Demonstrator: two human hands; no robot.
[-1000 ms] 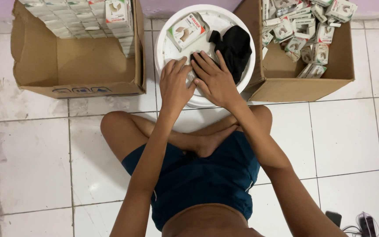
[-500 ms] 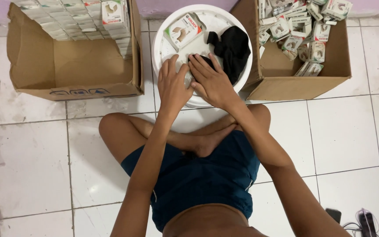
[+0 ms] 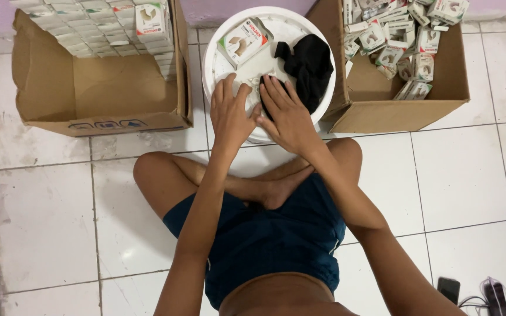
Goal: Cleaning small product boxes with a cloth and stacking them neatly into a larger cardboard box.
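Here, in the head view, a person sits cross-legged on a white tiled floor [image 3: 469,175] and leans both hands onto a round white tray [image 3: 224,41] that stands between two cardboard boxes.

The left hand [image 3: 231,114] lies flat, palm down, on the near half of the tray, its fingers spread and stretched toward the tray's middle; it clamps nothing that shows. The right hand [image 3: 287,114] lies just beside it, thumbs almost touching, fingers likewise extended and apart, and presses on the near end of a black cloth [image 3: 308,64]. Whether the fingers pinch the cloth or only rest on it cannot be told. A small pale piece shows between the fingertips, too small to name.

The black cloth is bunched on the right side of the tray, reaching its right rim. A small printed carton [image 3: 242,42] lies tilted on the far left part of the tray, apart from both hands.

The left cardboard box [image 3: 101,88] touches the tray's left side; neat rows of small cartons fill its far edge, and its near floor is bare card. The right cardboard box [image 3: 405,108] holds a loose heap of the same cartons.

At the lower right edge of the floor lie a dark phone [image 3: 448,288] and some cables.
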